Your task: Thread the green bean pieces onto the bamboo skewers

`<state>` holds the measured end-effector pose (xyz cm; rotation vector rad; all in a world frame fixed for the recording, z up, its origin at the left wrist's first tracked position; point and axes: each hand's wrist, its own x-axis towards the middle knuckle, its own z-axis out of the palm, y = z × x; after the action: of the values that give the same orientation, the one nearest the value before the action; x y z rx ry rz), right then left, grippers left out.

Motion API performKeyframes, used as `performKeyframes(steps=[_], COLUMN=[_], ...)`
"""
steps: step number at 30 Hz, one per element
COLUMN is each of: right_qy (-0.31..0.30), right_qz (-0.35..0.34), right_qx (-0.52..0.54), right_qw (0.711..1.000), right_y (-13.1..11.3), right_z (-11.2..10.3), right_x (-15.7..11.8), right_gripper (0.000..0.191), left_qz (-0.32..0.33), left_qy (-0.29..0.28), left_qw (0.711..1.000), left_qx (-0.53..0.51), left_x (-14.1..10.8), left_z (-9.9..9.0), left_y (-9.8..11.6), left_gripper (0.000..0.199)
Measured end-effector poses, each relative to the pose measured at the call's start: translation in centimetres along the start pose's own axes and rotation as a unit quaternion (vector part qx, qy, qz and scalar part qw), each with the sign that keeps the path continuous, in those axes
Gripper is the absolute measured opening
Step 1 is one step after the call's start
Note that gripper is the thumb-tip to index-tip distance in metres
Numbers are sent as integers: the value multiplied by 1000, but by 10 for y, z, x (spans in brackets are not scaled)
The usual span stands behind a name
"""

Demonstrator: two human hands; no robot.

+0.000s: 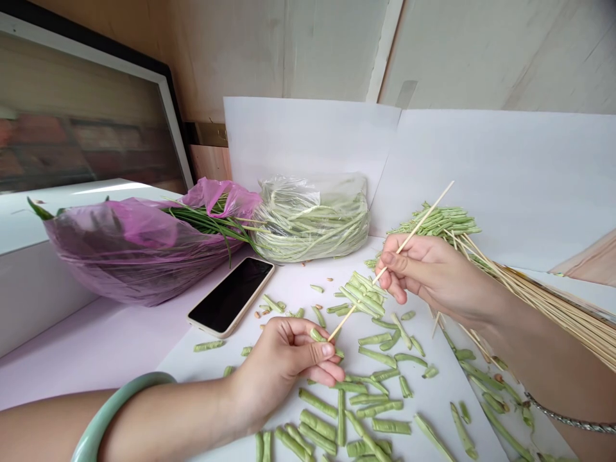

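My right hand (418, 266) pinches a thin wooden skewer (433, 208) that slants down to the left. Several cut green bean pieces (362, 294) are threaded side by side on the skewer below my right fingers. Between the thumb and fingers of my left hand (299, 353) is a single green bean piece (317, 335), at the skewer's lower tip; whether the tip has pierced it I cannot tell. Loose bean pieces (380, 409) lie scattered on white paper (457, 401) beneath both hands.
A black-screened phone (231, 296) lies left of the beans. Behind are a purple plastic bag (139, 250) of greens and a clear bag (312, 221) of long beans. At right, bean-loaded skewers (443, 220) lie near a bundle of bare sticks (539, 292). White boards (312, 138) stand behind.
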<state>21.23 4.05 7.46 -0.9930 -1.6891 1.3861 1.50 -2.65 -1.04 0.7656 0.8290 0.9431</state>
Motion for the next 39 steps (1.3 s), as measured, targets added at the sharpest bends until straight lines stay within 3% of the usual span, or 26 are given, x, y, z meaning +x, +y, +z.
performKeyframes(steps=[23,39], right_qy=[33,31], right_qz=[-42,-67], right_qx=[-57,-40], right_qw=[997,996], right_y=[5,9], right_z=[-4,-1], right_x=[2,3], right_gripper=[34,37], left_qz=[8,7], left_qy=[-10,-9], left_qw=[1000,1000], left_qx=[14,12], left_x=[-1,0], left_z=[-2,-1], left_y=[-1,-1], left_gripper=[20,20])
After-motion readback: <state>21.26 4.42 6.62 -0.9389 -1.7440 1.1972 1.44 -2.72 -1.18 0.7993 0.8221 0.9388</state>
